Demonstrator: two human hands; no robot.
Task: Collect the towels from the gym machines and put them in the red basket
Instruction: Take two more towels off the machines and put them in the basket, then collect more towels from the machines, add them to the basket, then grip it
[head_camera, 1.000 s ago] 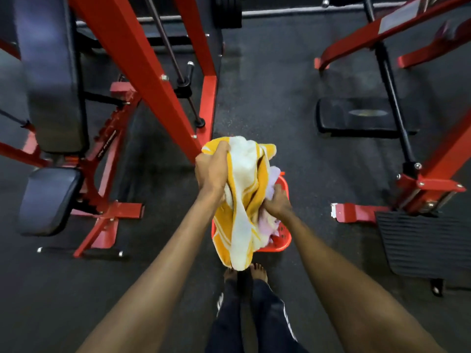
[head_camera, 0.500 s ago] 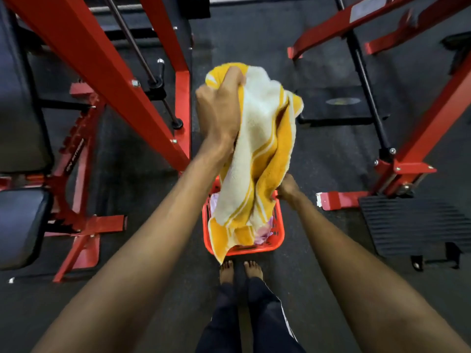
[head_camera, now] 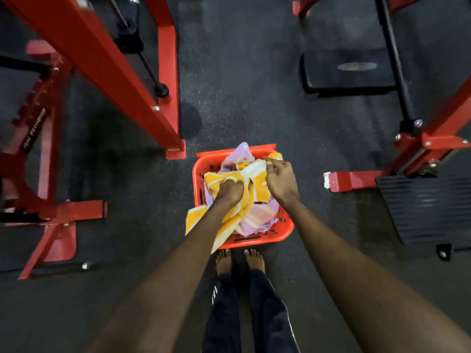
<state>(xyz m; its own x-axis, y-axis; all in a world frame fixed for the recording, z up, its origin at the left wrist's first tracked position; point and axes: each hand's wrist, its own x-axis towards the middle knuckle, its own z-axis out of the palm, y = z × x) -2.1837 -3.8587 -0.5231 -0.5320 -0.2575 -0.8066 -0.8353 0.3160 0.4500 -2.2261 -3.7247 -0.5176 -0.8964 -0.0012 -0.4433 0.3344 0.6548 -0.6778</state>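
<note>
The red basket stands on the dark floor just in front of my bare feet. A yellow and white striped towel lies bunched on top of it, one corner hanging over the near left rim. My left hand presses down on this towel with closed fingers, gripping a fold. My right hand pinches the towel's far right edge. A lilac towel lies underneath, showing at the back and the near right of the basket.
A red machine frame rises on the left, its foot close to the basket's far left corner. Another red frame with a black ribbed footplate stands on the right. A black step pad lies farther ahead.
My left hand has brought the yellow towel down from chest height into the basket. My right hand moved from the basket's rim onto the towel's edge.
</note>
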